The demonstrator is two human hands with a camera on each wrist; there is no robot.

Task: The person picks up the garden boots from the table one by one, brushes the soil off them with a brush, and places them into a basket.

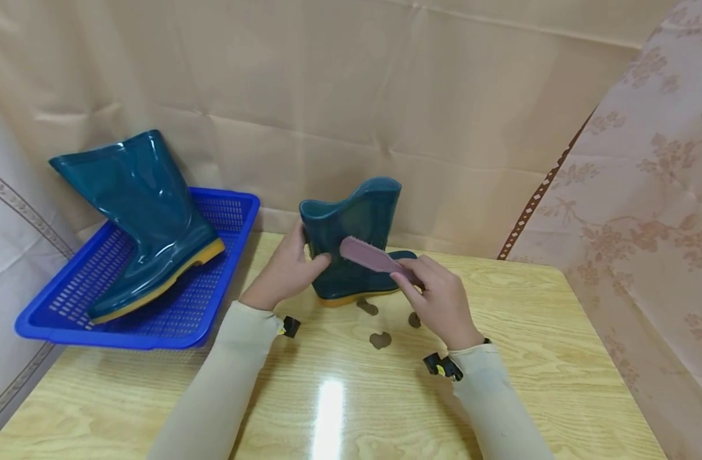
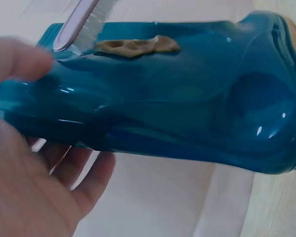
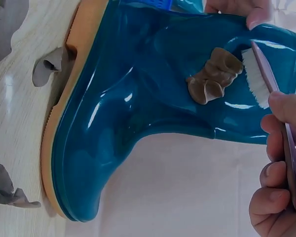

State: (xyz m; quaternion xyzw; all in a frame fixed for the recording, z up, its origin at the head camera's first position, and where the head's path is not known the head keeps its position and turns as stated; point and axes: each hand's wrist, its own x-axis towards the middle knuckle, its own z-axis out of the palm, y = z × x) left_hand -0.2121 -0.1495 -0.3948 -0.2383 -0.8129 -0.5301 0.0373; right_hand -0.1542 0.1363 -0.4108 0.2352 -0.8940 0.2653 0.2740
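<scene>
A teal rubber boot (image 1: pixel 351 236) with a yellow sole stands upright on the table, toe to the right. My left hand (image 1: pixel 290 268) grips its shaft from the left, thumb on the near side and fingers round the back. In my right hand (image 1: pixel 442 300) is a pink brush (image 1: pixel 369 255) with white bristles (image 3: pixel 256 79), held by its handle. The bristles face the shaft, close beside a brown mud-like lump (image 3: pixel 214 76) stuck on it. That lump also shows in the left wrist view (image 2: pixel 138 47). Whether the bristles touch the boot I cannot tell.
A blue plastic basket (image 1: pixel 241 204) at the left holds a second teal boot (image 1: pixel 149 211), tilted and jutting over the rim. Several brown lumps (image 1: pixel 380 340) lie on the wooden table (image 1: pixel 534 358) before the standing boot. A beige cloth (image 1: pixel 471 128) hangs behind.
</scene>
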